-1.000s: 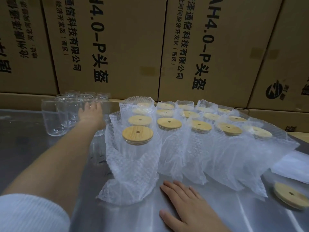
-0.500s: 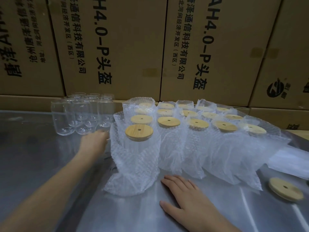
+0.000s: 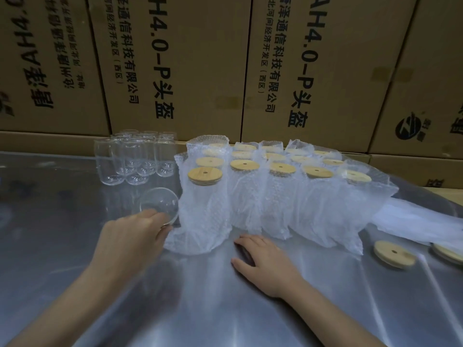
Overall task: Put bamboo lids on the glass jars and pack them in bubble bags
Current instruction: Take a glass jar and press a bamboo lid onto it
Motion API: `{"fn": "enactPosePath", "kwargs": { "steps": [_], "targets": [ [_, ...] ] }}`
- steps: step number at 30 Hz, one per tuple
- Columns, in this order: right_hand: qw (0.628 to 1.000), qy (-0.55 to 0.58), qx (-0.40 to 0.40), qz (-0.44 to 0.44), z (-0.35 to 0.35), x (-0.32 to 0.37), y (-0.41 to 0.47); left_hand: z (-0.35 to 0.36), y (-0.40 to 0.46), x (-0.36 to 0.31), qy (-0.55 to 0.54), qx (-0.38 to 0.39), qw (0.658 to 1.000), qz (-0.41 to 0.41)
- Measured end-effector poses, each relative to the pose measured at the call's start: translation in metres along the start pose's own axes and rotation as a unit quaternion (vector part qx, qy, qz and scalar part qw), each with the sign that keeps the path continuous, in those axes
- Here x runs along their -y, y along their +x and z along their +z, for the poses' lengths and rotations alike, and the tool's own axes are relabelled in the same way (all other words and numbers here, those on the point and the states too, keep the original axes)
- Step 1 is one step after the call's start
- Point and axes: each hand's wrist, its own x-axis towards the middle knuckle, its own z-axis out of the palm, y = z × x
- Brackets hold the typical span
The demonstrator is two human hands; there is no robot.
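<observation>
My left hand [image 3: 130,236] grips an empty glass jar [image 3: 159,205] that is tilted, its round open mouth facing the camera, just left of the packed rows. My right hand [image 3: 265,261] rests flat on the steel table [image 3: 75,246], fingers relaxed, in front of the bagged jars. Several lidded jars in bubble bags [image 3: 275,196] stand in rows at centre; the nearest one has a bamboo lid [image 3: 205,174] with a small hole. A cluster of bare glass jars [image 3: 132,157] stands at the back left. Loose bamboo lids [image 3: 394,254] lie at the right.
A wall of printed cardboard boxes [image 3: 200,71] closes off the back of the table. Flat white bubble bags [image 3: 421,224] lie at the right, behind the loose lids.
My left hand has drawn back from the jar cluster toward me, bringing one glass jar with it and tipping it. My right hand has stayed flat on the table.
</observation>
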Motion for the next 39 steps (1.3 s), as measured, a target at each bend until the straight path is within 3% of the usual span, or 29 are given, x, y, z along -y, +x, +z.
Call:
{"fn": "enactPosePath", "kwargs": {
  "steps": [6,12,17,25,28,30,34,39],
  "targets": [
    [0.998,0.021,-0.053,-0.019,-0.004,0.005,-0.016,-0.038,-0.025,-0.039,-0.009,-0.078,0.995,0.059],
    [0.982,0.146,-0.078,-0.091,-0.011,0.019,-0.045,-0.06,-0.042,-0.088,-0.016,-0.133,0.976,0.173],
    [0.957,0.245,-0.136,-0.08,-0.014,0.018,-0.063,-0.057,-0.043,-0.125,-0.082,-0.172,0.95,0.247],
    [0.931,0.282,-0.233,-0.016,-0.021,-0.011,-0.061,-0.013,-0.016,-0.138,-0.253,-0.176,0.908,0.284],
    [0.92,0.291,-0.263,-0.002,-0.024,-0.023,-0.059,0.008,-0.003,-0.139,-0.327,-0.137,0.903,0.244],
    [0.922,0.278,-0.27,-0.002,-0.028,-0.031,-0.06,0.018,0.001,-0.142,-0.398,-0.068,0.898,0.172],
    [0.922,0.277,-0.272,0.006,-0.036,-0.043,-0.065,0.041,-0.002,-0.152,-0.531,0.11,0.839,0.042],
    [0.903,0.349,-0.251,0.026,-0.04,-0.049,-0.066,0.054,-0.009,-0.154,-0.53,0.192,0.824,0.051]
  ]
}}
